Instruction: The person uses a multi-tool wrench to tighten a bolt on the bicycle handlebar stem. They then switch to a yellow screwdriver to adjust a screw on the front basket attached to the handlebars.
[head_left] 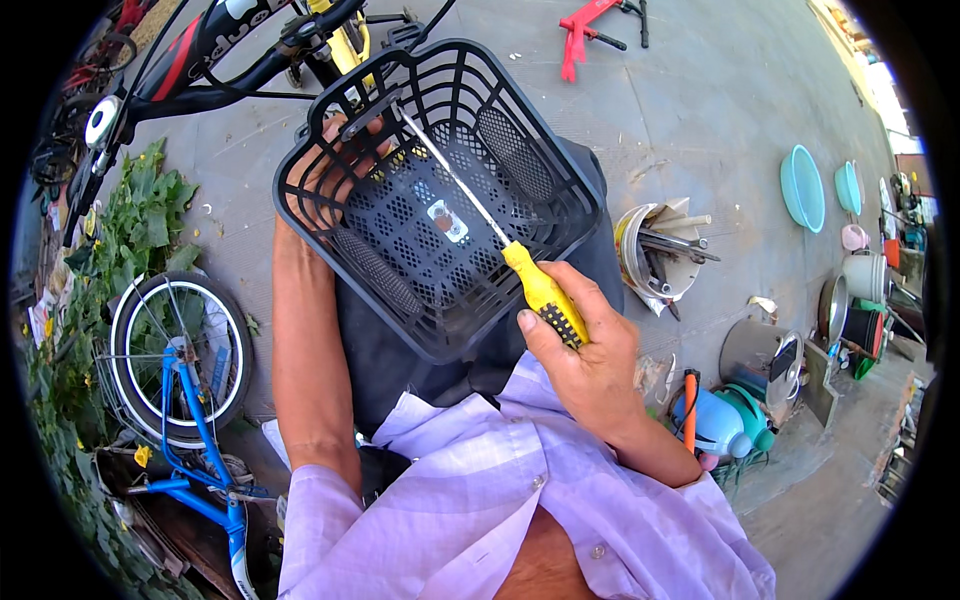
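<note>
I think I am fixing the black basket (440, 190) in the middle of the frame: my right hand (585, 355) fingers wrap tight around the yellow screwdriver (540, 290), my left hand (345, 160) grips the rim behind, and next its tip must meet the screw squarely

Sunlit grey concrete pavement (700, 110) outdoors
</note>
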